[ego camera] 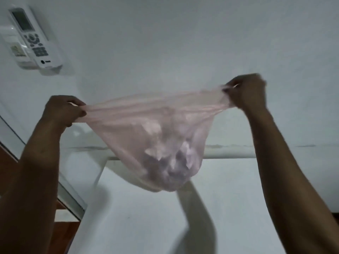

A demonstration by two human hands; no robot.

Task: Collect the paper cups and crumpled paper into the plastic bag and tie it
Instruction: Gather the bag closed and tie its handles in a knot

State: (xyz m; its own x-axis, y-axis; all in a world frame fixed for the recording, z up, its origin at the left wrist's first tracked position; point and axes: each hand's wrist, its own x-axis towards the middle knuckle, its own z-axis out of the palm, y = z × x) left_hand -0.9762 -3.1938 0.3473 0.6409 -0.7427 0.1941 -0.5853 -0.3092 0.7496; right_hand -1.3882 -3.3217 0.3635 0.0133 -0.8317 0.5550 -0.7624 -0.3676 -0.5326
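A thin pink plastic bag (154, 136) hangs in the air above the white table (238, 198), its mouth stretched wide between my hands. My left hand (62, 110) grips the bag's left edge. My right hand (245, 90) grips the right edge, held higher and further away. White crumpled paper and darker shapes (170, 162) weigh down the bag's bottom; they are blurred through the plastic, so I cannot make out single cups.
A white remote control (34, 37) sits in a holder on the white wall at the upper left. A white frame runs down the left side, with brown floor (62, 233) beside it. The bag casts a shadow on the table.
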